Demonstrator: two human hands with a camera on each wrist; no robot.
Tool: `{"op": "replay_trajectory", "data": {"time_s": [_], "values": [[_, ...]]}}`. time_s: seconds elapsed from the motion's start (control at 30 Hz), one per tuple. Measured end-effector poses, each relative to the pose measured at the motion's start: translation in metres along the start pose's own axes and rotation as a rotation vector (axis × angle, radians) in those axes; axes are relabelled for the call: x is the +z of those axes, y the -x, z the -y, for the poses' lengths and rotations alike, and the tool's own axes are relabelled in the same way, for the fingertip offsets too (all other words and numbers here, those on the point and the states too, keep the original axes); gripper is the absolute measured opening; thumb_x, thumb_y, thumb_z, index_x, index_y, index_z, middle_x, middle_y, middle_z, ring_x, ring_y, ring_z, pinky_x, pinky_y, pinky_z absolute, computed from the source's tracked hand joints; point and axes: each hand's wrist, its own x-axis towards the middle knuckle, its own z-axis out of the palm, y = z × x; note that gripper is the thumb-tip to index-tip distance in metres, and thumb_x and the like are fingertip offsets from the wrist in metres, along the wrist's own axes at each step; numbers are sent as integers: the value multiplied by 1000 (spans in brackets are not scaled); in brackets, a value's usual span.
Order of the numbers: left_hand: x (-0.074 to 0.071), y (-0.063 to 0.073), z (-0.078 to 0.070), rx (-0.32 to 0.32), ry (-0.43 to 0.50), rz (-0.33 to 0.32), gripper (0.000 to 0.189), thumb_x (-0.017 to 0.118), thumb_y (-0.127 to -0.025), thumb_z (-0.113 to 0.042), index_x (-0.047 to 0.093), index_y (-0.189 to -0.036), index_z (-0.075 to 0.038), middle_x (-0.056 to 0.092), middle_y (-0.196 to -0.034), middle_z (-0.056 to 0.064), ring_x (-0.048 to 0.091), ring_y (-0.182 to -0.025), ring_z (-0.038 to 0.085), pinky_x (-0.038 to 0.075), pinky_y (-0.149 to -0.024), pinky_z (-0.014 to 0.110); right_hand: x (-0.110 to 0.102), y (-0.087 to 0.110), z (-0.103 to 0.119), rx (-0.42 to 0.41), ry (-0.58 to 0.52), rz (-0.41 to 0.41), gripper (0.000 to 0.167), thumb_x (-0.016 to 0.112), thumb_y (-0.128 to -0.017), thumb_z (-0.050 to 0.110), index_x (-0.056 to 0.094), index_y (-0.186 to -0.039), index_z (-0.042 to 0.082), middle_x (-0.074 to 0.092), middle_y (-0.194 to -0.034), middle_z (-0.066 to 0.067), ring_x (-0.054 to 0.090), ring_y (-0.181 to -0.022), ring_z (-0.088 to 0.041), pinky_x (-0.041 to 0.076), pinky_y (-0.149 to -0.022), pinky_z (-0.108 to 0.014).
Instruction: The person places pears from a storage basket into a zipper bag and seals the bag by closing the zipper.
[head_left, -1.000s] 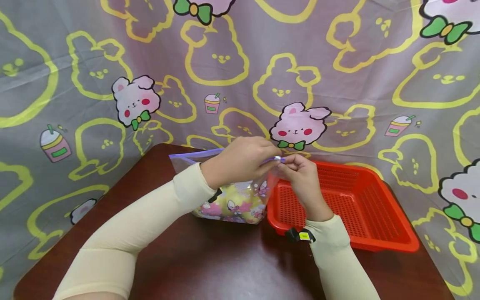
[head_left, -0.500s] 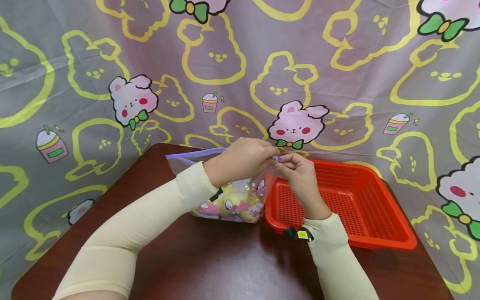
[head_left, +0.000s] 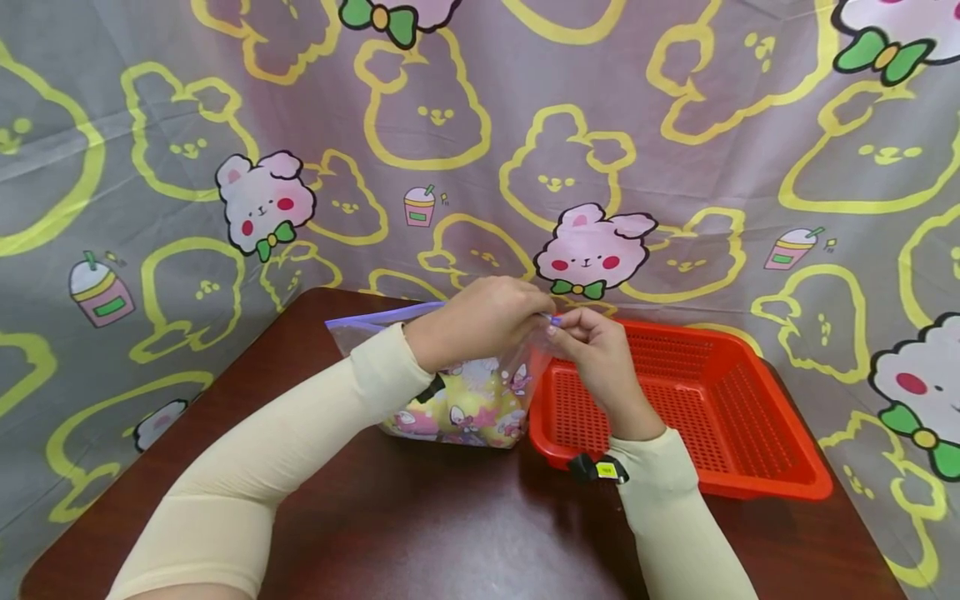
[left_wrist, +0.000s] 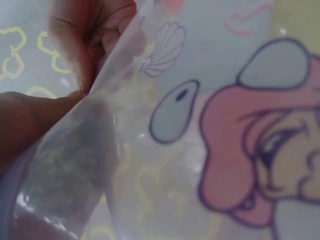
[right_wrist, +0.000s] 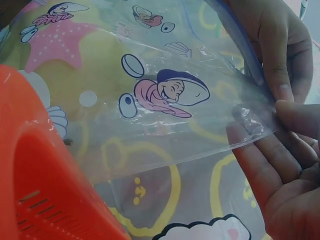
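Observation:
A clear zip bag (head_left: 480, 402) with a purple zip edge and printed cartoon shells and starfish stands on the table. Something yellowish shows through its lower part. My left hand (head_left: 487, 321) reaches over the bag and grips the zip edge near its right end; its fingertips are mostly hidden in the head view. Close beside it, my right hand (head_left: 600, 346) pinches the bag's upper right corner between thumb and fingers. In the right wrist view the clear film (right_wrist: 200, 135) stretches away from that pinch. The left end of the bag's mouth (head_left: 341, 323) hangs unheld.
A red plastic basket (head_left: 795, 467) with slotted walls stands right of the bag, partly behind my right hand. Both rest on a dark brown table (head_left: 450, 533). A grey curtain (head_left: 450, 100) with cartoon rabbits hangs behind and at both sides.
The bag's upper left corner has shifted slightly left and down, and its mouth looks narrower. A small white piece seen between my hands earlier is now mostly hidden. Both hands keep their hold.

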Motion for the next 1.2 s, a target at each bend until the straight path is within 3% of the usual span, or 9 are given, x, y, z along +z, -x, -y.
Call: {"op": "replay_trajectory", "data": {"time_s": [0.33, 0.6, 0.77, 1.03, 1.2], "values": [[-1, 0, 2, -13, 46, 18, 10, 63, -95, -11, 72, -93, -15, 63, -82, -8, 54, -71, 6, 45, -69, 19, -1, 0, 0, -24, 45, 4, 8, 65, -91, -4, 60, -88, -10, 66, -70, -1, 66, -73, -14, 55, -72, -28], [-2, 2, 0, -35, 22, 31, 14, 59, -95, -9, 71, -89, -15, 60, -78, -7, 52, -69, 8, 44, -66, 22, 0, -1, 0, -15, 38, 2, 14, 66, -91, -3, 58, -89, -15, 64, -69, -1, 66, -72, -11, 55, -72, -28], [-1, 2, 2, -29, 29, 23, 16, 58, -94, -7, 70, -90, -15, 60, -79, -7, 52, -70, 9, 44, -66, 22, 0, 0, 0, -9, 60, -3, 9, 66, -91, -2, 61, -88, -9, 61, -68, -5, 64, -70, -13, 55, -72, -28], [0, -2, 2, -17, 132, 24, 13, 59, -97, -9, 71, -98, -13, 64, -85, -7, 54, -73, 7, 45, -70, 19, -1, 0, -2, -25, -12, -2, 11, 66, -91, 0, 60, -87, -9, 66, -71, -1, 66, -73, -14, 56, -72, -29], [-1, -4, 2, -27, 134, 33, 14, 59, -97, -10, 71, -95, -14, 64, -83, -9, 54, -71, 5, 44, -68, 17, 0, -1, -1, -21, -13, -3, 9, 63, -91, -6, 58, -86, -11, 64, -70, -1, 64, -71, -11, 55, -72, -27]]}}
